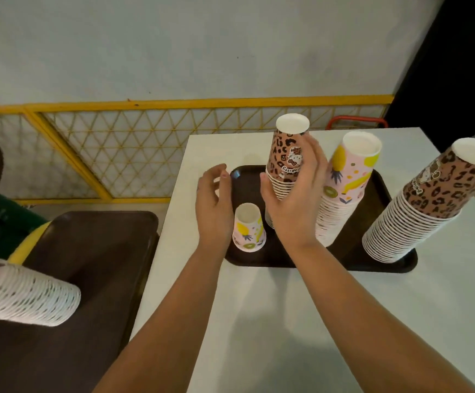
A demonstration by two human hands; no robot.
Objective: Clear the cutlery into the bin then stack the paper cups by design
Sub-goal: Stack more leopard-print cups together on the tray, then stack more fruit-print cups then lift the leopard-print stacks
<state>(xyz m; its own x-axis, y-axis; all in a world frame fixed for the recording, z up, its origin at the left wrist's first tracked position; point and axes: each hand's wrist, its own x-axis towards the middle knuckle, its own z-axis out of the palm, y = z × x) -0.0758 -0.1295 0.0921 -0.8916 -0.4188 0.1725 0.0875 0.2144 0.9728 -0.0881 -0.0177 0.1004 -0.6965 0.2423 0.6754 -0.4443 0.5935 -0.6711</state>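
Note:
On the white table point(287, 321) lies a dark brown tray point(372, 259) with upside-down paper cups. A leopard-print stack point(286, 154) stands at its back, and my right hand point(296, 199) wraps around that stack's side. To the right rise a tall pink fruit-print stack point(344, 188) and a tall leopard-print stack point(426, 205) at the tray's right end. A single fruit-print cup point(249, 228) stands at the tray's front left. My left hand point(213, 205) hovers beside that cup, fingers spread, holding nothing. No cutlery is in view.
A second brown tray point(89, 251) sits lower on the left, with a lying stack of cups point(23, 293) at its near left. A yellow lattice fence point(145, 146) runs along the wall behind. A red chair back point(355, 121) shows past the table's far edge.

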